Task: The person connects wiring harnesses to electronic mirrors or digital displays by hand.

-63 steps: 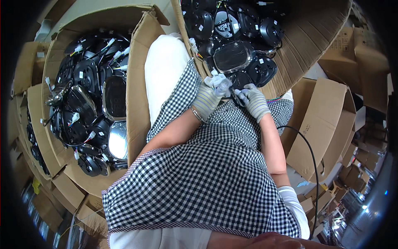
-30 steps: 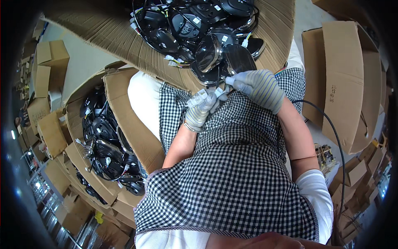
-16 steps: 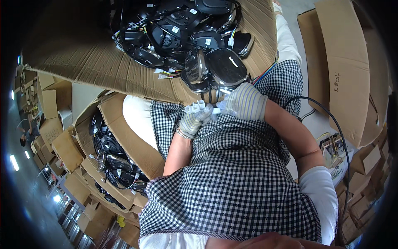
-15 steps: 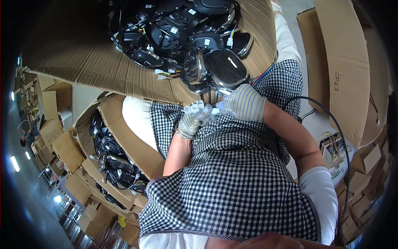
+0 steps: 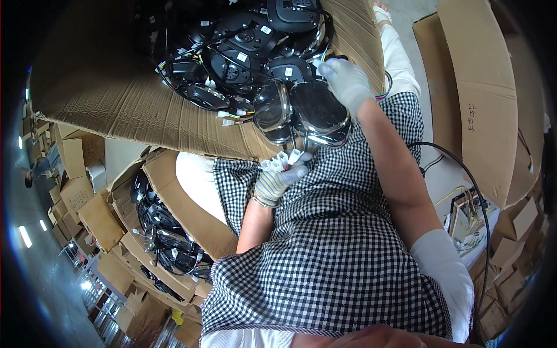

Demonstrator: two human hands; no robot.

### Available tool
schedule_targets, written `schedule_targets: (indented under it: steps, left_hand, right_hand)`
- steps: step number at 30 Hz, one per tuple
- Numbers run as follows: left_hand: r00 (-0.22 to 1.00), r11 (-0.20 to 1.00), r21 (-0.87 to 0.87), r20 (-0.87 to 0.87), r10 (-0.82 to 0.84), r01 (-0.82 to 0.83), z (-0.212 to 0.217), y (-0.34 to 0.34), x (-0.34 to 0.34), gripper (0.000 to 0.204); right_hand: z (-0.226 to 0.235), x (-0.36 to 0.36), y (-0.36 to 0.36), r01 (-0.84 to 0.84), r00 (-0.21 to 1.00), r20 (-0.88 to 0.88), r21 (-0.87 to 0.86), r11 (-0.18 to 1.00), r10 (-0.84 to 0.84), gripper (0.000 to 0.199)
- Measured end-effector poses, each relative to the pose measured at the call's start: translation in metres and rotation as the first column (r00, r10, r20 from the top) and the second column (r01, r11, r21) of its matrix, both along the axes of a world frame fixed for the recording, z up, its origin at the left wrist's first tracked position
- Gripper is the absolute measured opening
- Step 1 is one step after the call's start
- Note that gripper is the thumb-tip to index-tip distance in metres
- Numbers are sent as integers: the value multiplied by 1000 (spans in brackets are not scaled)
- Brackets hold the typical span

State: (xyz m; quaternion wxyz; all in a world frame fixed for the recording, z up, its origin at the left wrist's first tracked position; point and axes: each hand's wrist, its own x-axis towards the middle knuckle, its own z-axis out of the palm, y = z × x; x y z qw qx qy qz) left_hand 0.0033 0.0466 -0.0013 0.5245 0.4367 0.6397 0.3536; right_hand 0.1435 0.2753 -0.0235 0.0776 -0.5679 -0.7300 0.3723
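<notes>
Partly gathered: white plug connectors (image 5: 281, 160) bunched in my left hand (image 5: 275, 185)

My left fingers pinch the bunch below two glossy mirror housings (image 5: 319, 107); my right hand (image 5: 350, 86) reaches over the carton (image 5: 133, 116), its grip unclear. Other connectors (image 5: 227, 122) lie loose.

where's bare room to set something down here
Bare cardboard lies left of the black units, though it looks sloped. Grey floor shows between the right forearm and the boxy device. Crowded: left hand holding white connectors, right hand beside the units.
</notes>
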Motion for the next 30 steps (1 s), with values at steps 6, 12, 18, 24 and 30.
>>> schedule_targets:
  steps: [6, 12, 18, 24, 30]
  left_hand:
    - [926, 986, -61, -337, -168, 157, -28, -13, -10, 18]
    - [989, 990, -66, 73, 125, -121, 17, 0, -5, 42]
    - [958, 904, 406, -181, 221, -132, 13, -2, -1, 54]
    - [935, 794, 512, -297, -196, 329, 36, 12, -8, 55]
    - [804, 645, 531, -545, -236, 550, 22, 15, 4, 31]
  right_hand:
    - [-76, -27, 27, 198, 851, -319, -539, 819, -416, 27]
    - [-29, 33, -34, -151, 551, -809, -341, 928, -208, 32]
    - [74, 32, -125, -480, 612, -544, 322, 816, 575, 19]
    - [73, 33, -142, -634, 553, -709, -17, 773, 438, 27]
    - [72, 73, -146, -613, 652, -754, -466, 638, 75, 39]
